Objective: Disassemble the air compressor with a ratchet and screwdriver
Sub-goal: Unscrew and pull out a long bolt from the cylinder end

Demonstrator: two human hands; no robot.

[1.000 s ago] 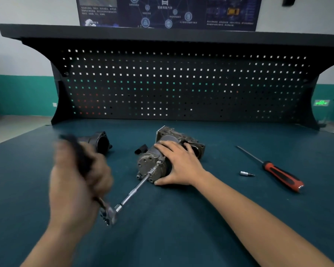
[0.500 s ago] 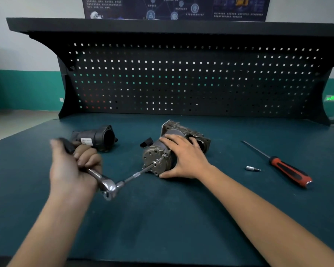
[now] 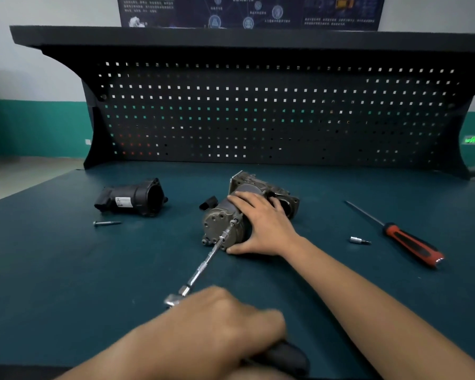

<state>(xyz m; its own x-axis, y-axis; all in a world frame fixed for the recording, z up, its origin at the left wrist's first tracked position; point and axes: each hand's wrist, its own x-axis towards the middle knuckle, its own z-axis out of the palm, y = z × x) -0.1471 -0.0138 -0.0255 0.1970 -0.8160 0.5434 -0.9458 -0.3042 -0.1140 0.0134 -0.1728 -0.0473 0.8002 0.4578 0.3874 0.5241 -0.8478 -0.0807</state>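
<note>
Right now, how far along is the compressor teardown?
Done: black housing is off, long bolt beside it. In hand: left hand grips the ratchet on an end-plate bolt; right hand presses the compressor body. Left: end plate not yet off; screwdriver untouched.

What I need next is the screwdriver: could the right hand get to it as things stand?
Probably yes. The screwdriver lies on the mat right of the right hand, only a small bit between them. The hand would first have to leave the compressor.
</note>
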